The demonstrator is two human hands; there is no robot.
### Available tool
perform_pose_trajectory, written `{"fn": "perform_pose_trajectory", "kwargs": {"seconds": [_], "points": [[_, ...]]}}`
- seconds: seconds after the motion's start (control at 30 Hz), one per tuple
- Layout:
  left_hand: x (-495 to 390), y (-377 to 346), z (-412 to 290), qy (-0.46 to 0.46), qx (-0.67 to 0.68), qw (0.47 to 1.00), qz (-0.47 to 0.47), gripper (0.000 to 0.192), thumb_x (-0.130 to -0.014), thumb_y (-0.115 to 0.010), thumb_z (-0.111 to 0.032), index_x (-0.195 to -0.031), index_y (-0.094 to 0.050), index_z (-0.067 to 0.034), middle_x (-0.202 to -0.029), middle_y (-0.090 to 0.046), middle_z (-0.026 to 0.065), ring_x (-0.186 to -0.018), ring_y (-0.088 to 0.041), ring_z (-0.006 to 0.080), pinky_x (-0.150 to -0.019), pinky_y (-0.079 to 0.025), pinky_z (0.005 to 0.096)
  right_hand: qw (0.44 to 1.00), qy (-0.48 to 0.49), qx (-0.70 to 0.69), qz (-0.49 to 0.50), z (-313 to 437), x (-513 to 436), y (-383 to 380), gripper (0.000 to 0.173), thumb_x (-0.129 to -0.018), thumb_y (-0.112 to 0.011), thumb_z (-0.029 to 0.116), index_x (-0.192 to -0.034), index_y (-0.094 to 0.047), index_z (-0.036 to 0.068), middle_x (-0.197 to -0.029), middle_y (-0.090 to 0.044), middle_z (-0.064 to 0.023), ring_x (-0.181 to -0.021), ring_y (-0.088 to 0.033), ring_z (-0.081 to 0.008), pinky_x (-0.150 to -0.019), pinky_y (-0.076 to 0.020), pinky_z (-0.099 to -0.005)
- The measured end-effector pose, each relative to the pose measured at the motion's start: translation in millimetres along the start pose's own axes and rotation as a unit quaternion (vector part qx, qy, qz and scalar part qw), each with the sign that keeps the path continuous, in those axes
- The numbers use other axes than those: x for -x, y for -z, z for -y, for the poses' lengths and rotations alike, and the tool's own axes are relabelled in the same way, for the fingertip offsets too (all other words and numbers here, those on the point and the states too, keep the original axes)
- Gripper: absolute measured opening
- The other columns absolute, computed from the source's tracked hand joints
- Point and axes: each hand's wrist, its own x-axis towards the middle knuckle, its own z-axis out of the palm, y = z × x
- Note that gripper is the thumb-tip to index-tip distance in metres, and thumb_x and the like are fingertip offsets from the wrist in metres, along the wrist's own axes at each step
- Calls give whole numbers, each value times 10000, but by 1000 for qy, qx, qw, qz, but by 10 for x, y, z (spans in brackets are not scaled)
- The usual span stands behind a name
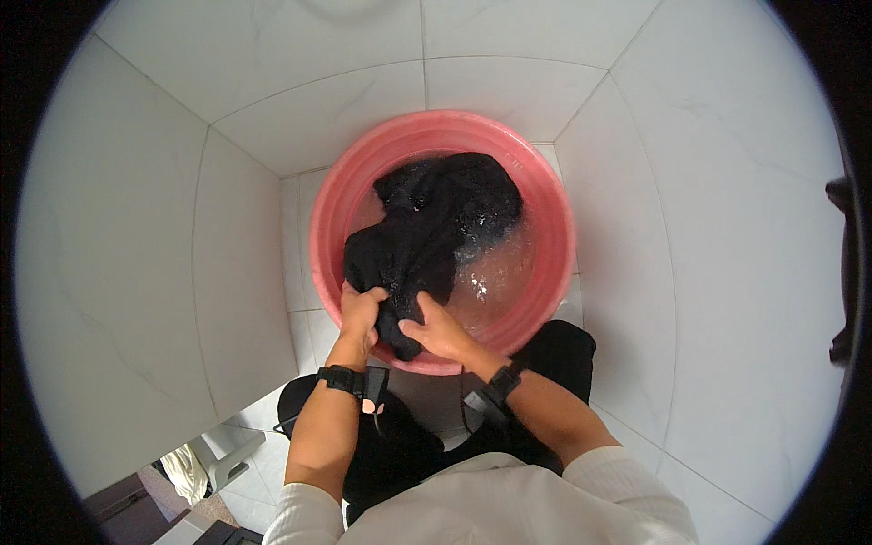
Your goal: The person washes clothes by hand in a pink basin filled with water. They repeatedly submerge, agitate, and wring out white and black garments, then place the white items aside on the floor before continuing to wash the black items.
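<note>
A soaked black garment [415, 252] lies bunched in a round pink plastic basin [562, 238] of cloudy water [497, 289]. My left hand [360, 312] grips its near left side, some fingers hidden beneath the cloth. From the right, my right hand [439, 330] holds the same near end, thumb and forefinger visible against the fabric and the other fingers out of sight. Between the hands, a fold of the cloth hangs close to the basin's near rim. What kind of garment it is cannot be made out.
White tiled walls [245, 204] stand close around the basin on the left, far and right sides. My black-trousered knees [569, 354] flank its near edge. Each wrist wears a strapped black device [344, 381]. At lower left are a grey plastic stool [228, 460] and a cream cloth [185, 470].
</note>
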Motion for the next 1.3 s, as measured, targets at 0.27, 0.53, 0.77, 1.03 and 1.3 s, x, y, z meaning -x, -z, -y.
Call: {"fn": "perform_pose_trajectory", "kwargs": {"seconds": [0.27,0.53,0.77,1.03,1.3], "points": [[-9,34,119,-44,69,997,-9,695,-779,-498,187,-1444,-452,-6,-1403,-564,146,-1270,-549,290,-1119,-395,377,983,-88,-13,-160,-954,-1018,906,267,-915,-652,173,-1129,-633,15,-1070,-662,-171,-956,-636,-315,-863,-521,-402],[25,-79,-118,-71,56,996,5,640,-827,-493,150,-1446,-468,-14,-1379,-586,131,-1233,-575,277,-1105,-417,385,971,-46,224,-66,-1207,-1432,1239,536,-854,-566,-60,-1376,-532,60,-1442,-514,-238,-1282,-544,-400,-1072,-463,-457],[24,104,71,-15,82,996,22,663,-826,-494,168,-1463,-434,-7,-1416,-557,139,-1285,-545,271,-1126,-391,361,898,-240,361,78,-1549,-502,1428,430,-827,-645,161,-1226,-632,3,-1214,-672,-245,-1144,-632,-438,-972,-518,-501],[100,80,115,-45,14,999,28,687,-823,-530,151,-1484,-406,10,-1467,-504,161,-1334,-498,286,-1152,-348,365,879,-204,-180,-392,-1575,-1202,1429,492,-809,-700,93,-1286,-591,47,-1080,-694,-113,-980,-662,-349,-888,-525,-454],[130,23,-100,-246,-238,937,-61,562,-909,-701,-145,-1412,-509,18,-1372,-554,139,-1222,-538,274,-1092,-402,390,938,-156,-155,-267,-436,-1042,877,380,-739,-631,5,-1117,-599,21,-955,-682,-100,-858,-645,-244,-790,-527,-379]]}}
